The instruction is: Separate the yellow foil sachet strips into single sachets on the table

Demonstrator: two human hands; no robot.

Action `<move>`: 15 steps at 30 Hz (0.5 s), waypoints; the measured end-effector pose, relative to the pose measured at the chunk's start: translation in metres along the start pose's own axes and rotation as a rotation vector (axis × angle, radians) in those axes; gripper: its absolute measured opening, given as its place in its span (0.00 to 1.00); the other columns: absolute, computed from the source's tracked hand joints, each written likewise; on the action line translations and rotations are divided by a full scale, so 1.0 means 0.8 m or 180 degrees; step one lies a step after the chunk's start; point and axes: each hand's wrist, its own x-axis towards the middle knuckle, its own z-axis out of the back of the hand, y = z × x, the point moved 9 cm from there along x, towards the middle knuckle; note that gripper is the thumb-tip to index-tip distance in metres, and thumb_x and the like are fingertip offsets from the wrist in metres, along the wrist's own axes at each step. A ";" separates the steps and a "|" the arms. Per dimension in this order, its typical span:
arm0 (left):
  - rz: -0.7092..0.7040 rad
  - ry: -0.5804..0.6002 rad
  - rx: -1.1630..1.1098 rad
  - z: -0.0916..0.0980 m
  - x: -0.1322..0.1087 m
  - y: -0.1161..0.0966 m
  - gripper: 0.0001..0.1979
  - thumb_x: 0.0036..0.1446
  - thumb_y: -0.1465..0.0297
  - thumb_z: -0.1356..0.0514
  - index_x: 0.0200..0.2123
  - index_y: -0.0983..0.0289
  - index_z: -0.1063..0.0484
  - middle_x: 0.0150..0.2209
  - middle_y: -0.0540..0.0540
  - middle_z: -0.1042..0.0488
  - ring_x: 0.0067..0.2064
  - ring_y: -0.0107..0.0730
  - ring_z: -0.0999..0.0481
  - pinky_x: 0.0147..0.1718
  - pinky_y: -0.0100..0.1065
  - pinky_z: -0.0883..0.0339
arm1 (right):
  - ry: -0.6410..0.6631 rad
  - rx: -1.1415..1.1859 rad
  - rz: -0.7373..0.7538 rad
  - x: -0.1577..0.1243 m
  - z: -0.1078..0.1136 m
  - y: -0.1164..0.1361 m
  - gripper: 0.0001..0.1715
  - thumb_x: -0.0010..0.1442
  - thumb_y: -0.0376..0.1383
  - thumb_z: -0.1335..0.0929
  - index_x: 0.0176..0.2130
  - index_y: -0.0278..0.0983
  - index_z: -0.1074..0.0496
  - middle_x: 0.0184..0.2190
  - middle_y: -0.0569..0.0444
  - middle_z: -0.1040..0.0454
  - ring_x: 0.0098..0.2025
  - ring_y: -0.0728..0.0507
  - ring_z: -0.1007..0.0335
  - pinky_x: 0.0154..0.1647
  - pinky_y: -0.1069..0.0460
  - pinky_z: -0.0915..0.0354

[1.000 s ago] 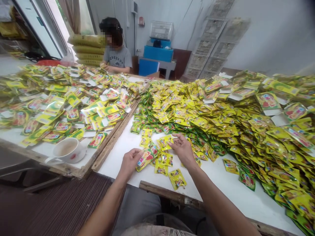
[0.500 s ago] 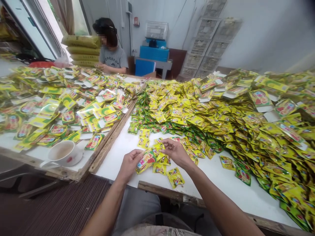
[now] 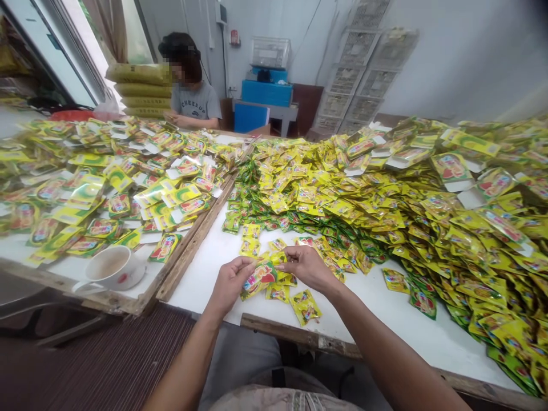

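Observation:
My left hand is closed on a larger yellow-green packet with red print, held just above the white table. My right hand pinches the packet's right end, together with a small yellow sachet whose edge shows between the fingers. Several small yellow sachets lie loose on the table under and beside both hands. A huge heap of the same yellow and green sachets spreads over the table to the right and behind.
A white cup of milky drink on a saucer stands at the left table's near edge. Larger packets cover that left table. Another person in a grey shirt sits at its far end. White crates are stacked by the back wall.
My right hand picked a small sachet from the table and brought it leftward to the packet in my left hand; both hands now meet at the packet.

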 end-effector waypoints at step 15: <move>0.0003 -0.0207 0.0004 -0.013 0.008 0.013 0.16 0.47 0.59 0.36 0.33 0.65 0.25 0.31 0.54 0.22 0.34 0.33 0.25 0.32 0.29 0.33 | -0.0396 0.0558 -0.0158 -0.020 -0.020 0.009 0.14 0.45 0.39 0.28 0.33 0.40 0.34 0.24 0.59 0.27 0.26 0.48 0.33 0.27 0.54 0.40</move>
